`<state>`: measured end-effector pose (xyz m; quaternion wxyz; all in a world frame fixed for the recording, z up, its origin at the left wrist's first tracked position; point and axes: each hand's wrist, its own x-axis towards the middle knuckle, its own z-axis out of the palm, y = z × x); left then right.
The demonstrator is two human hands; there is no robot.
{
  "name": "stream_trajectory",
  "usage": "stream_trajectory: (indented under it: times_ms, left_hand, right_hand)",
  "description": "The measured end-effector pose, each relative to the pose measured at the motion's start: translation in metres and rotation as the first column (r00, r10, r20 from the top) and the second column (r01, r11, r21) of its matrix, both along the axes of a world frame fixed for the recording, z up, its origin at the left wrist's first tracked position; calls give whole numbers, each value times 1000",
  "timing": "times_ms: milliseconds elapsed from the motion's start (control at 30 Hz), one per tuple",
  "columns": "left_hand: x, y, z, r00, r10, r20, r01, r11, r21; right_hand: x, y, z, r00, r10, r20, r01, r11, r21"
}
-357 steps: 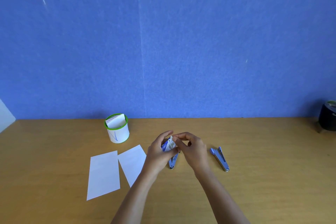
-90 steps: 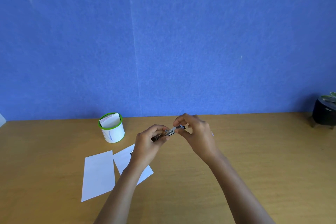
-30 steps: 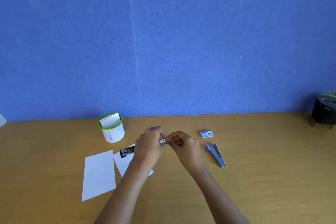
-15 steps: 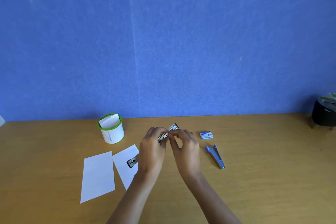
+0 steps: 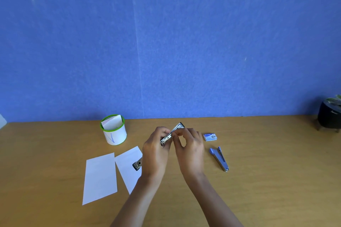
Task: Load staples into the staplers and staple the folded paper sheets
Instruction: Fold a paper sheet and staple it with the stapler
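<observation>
My left hand (image 5: 156, 151) grips an opened metal stapler: its silver magazine arm (image 5: 173, 132) tilts up and to the right, and its lower end (image 5: 137, 165) sticks out left of my wrist, over a folded sheet. My right hand (image 5: 190, 147) pinches the magazine arm near its middle; whether staples are in my fingers is hidden. A second, blue stapler (image 5: 219, 158) lies shut on the table to the right. A small blue-and-white staple box (image 5: 210, 137) rests behind it. Two folded white sheets (image 5: 100, 177) (image 5: 130, 166) lie side by side at the left.
A white cup with a green rim (image 5: 114, 131) holds more folded paper, behind the sheets. A black pot with a plant (image 5: 330, 116) stands at the far right. The wooden table (image 5: 267, 180) ends at a blue wall.
Over the last second the stapler swung open: its magazine arm rose and tilted up to the right. My hands shifted slightly right and closer together. The blue stapler and box stayed put.
</observation>
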<state>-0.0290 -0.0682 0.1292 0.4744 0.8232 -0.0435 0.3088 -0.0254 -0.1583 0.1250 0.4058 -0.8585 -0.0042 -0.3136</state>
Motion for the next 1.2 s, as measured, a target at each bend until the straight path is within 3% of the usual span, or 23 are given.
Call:
stream_trajectory:
  times_ms: [500,633,833,1067,1133,1200]
  left_hand:
    - [3,6,0,993,26,113,-27,1000,1]
    - [4,8,-1,994,18,106,-15,1000,-23]
    - [2,5,-3,992,23,127,-23,1000,-6]
    - [2,5,-5,991,50,128,-50,999,-4]
    - [2,5,-5,991,47,125,-46,999,-11]
    - [2,3,-4,991,32,132,-32,999,-7]
  right_hand:
    - [-3,-8,9,976,107,191,-75,983,-168]
    - [-5,-6,5,950,95,298,-20,969,-245]
    - [2,-6,2,959,35,280,23,979,-203]
    - [6,-14,1,941,16,337,94,947,-307]
    - [4,-12,3,968,10,250,36,983,-182]
    - [3,-9,8,998,6,65,-19,978,208]
